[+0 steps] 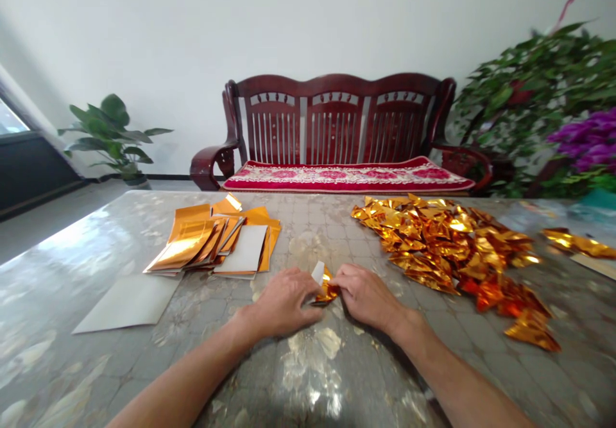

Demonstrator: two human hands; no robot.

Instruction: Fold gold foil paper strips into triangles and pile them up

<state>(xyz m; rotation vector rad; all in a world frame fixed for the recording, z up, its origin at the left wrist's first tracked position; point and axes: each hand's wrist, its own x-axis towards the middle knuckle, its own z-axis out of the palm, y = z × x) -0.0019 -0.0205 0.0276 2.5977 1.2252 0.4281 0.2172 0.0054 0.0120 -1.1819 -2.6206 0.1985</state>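
Observation:
Between my hands, low over the middle of the table, is a partly folded piece of gold foil paper (328,286) with a pale flap sticking up. My left hand (287,301) grips its left side, thumb and fingers closed around the edge. From the right, my right hand (366,293) pinches the paper's other edge with curled fingers. Flat foil sheets (190,243), gold on one side and pale on the other, lie in a loose stack beyond my left hand. A heap of folded gold foil pieces (443,239) spreads out to the right.
One pale sheet (129,303) lies on the patterned tabletop (192,376) at the left. Clear plastic (529,213) and more gold foil (577,244) are at the right edge. Behind the table stand a wooden bench (332,120), a potted plant (115,136) and purple flowers (587,139).

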